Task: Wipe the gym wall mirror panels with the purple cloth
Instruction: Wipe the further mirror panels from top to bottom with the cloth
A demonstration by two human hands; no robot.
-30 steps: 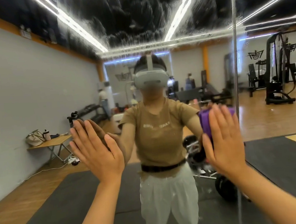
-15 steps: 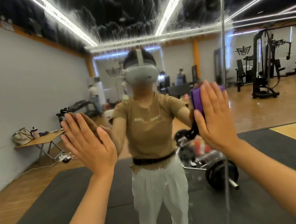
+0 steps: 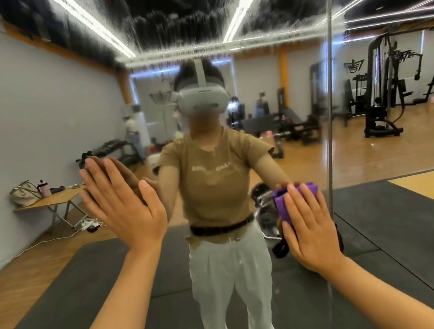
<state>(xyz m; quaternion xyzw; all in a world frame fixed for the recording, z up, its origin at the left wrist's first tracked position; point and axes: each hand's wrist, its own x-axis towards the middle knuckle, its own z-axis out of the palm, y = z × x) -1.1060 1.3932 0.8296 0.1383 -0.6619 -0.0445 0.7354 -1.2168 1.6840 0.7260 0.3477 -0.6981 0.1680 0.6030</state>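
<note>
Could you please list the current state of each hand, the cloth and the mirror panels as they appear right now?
left hand: open, fingers straight, flat against the glass, holding nothing.
right hand: open, straight fingers pressing the cloth to the glass.
purple cloth: bunched, pinned under the right hand.
mirror panel: streaked and spotted with wet residue across the top.
panel seam: vertical joint just right of the cloth.

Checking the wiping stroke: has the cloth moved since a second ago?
Yes. The cloth has gone down the mirror, from the reflected shoulder to near the belt.
</note>
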